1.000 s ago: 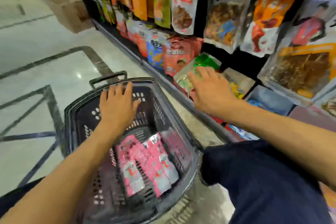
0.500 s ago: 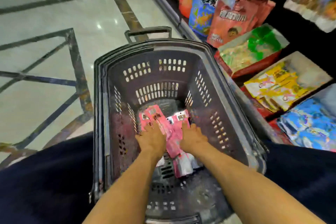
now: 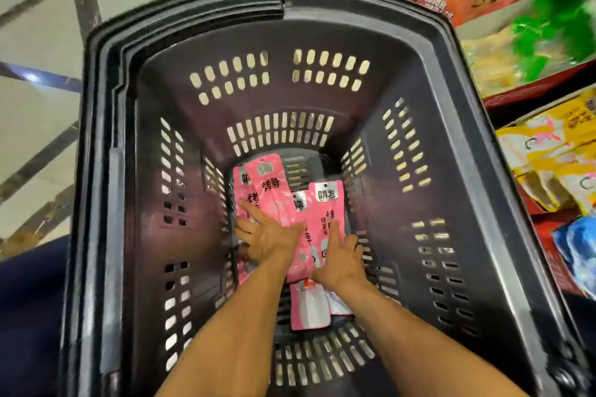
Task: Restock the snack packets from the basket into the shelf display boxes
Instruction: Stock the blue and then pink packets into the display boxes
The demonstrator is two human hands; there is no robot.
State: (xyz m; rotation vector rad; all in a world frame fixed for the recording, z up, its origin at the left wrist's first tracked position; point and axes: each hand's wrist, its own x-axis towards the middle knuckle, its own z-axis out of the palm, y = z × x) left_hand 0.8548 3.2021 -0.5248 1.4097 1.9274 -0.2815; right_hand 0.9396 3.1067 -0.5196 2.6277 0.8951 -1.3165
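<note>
The left hand (image 3: 269,237) lies deep in the dark basket (image 3: 106,171), palm down on the pink snack packets (image 3: 277,200). Its fingers (image 3: 254,211) are spread apart and press flat on the packets; they do not close around any of them. The packets lie in a loose pile on the basket bottom, under and beyond the fingers of both hands, and one end shows below the wrists. Just right of the left hand, the right hand (image 3: 342,261) also rests on the pile, fingers apart, one fingertip pointing up along a packet. Farther right of these fingers, outside the basket wall, stand the shelf display boxes (image 3: 529,42) with green, yellow and blue bags.
</note>
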